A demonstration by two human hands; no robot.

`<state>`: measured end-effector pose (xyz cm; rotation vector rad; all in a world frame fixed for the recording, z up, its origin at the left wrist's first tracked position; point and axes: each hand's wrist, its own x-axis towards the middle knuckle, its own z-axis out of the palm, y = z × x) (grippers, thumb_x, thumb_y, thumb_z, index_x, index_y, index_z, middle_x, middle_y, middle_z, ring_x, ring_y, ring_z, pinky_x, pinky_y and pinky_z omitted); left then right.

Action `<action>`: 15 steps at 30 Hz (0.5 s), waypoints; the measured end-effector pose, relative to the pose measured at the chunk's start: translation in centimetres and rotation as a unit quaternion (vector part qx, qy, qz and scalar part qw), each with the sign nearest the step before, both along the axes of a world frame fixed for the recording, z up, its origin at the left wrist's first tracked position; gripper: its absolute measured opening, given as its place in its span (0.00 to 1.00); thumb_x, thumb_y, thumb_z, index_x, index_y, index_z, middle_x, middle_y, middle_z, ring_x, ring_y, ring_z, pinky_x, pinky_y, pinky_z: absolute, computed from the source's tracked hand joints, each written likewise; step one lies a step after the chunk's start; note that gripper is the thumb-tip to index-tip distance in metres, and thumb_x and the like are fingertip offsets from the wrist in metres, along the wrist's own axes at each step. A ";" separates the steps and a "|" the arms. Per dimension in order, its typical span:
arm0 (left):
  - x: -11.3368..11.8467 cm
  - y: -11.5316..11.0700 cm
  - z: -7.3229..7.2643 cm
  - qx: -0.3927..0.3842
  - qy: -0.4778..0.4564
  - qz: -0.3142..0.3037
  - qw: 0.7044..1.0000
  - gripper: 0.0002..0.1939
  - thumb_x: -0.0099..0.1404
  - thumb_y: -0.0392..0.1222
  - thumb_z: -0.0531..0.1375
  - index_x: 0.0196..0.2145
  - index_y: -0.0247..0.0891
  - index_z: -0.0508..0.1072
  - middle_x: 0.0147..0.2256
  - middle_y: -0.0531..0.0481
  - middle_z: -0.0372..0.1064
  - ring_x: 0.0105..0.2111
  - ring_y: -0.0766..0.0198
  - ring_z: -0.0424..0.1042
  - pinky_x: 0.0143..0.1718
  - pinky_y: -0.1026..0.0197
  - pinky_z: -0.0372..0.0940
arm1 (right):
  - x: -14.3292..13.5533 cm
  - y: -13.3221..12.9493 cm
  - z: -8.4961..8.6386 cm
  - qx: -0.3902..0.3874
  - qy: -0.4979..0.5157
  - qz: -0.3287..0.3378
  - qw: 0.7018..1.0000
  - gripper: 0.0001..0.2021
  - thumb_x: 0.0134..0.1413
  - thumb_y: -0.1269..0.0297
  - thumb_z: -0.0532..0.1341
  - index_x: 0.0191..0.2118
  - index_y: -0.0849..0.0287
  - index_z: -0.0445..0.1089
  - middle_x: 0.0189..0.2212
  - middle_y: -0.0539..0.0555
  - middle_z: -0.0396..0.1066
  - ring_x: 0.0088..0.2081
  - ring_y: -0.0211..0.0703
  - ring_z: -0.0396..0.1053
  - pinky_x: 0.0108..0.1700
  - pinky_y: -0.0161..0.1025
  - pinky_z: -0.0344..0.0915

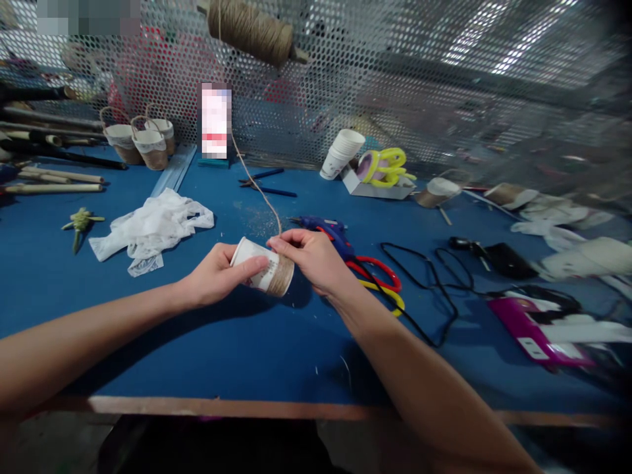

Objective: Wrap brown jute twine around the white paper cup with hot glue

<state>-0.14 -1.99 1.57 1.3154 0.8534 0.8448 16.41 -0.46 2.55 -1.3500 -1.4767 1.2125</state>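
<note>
My left hand (220,273) is closed around a white paper cup (257,255), its thumb lying along the side. The cup is tilted, with its rim to the left and its base to the right. Brown twine (281,275) is wound round the base end. Between thumb and fingertips, my right hand (313,258) pinches the twine strand (261,191) where it meets the cup. That strand runs up to a large twine spool (251,31) at the mesh. Just behind my right hand lies a blue glue gun (328,227), partly covered by it.
Red- and yellow-handled scissors (382,280) and a black cord (439,296) lie to the right. White lace (155,227) is heaped at left, with small handled baskets (148,146) behind. Pliers (266,184), stacked paper cups (342,153) and a phone (214,122) stand or lie farther back.
</note>
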 end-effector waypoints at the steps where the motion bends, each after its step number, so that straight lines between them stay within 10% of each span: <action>1: 0.0 0.0 0.0 -0.010 -0.006 0.001 1.000 0.13 0.51 0.46 0.60 0.23 0.32 0.71 0.20 0.53 0.66 0.20 0.72 0.61 0.24 0.68 0.60 | 0.0 0.0 -0.1 -0.001 0.001 0.000 1.000 0.11 0.39 0.57 0.63 0.25 0.61 0.69 0.21 0.49 0.67 0.23 0.35 0.61 0.28 0.36 0.58; 15: 0.2 0.5 -0.1 -0.105 -0.077 0.028 0.991 0.10 0.51 0.43 0.61 0.24 0.31 0.71 0.20 0.55 0.67 0.20 0.74 0.62 0.23 0.70 0.58 | 0.5 0.7 -0.7 0.018 -0.058 -0.015 0.998 0.11 0.44 0.56 0.61 0.28 0.60 0.69 0.25 0.52 0.69 0.25 0.37 0.63 0.30 0.38 0.60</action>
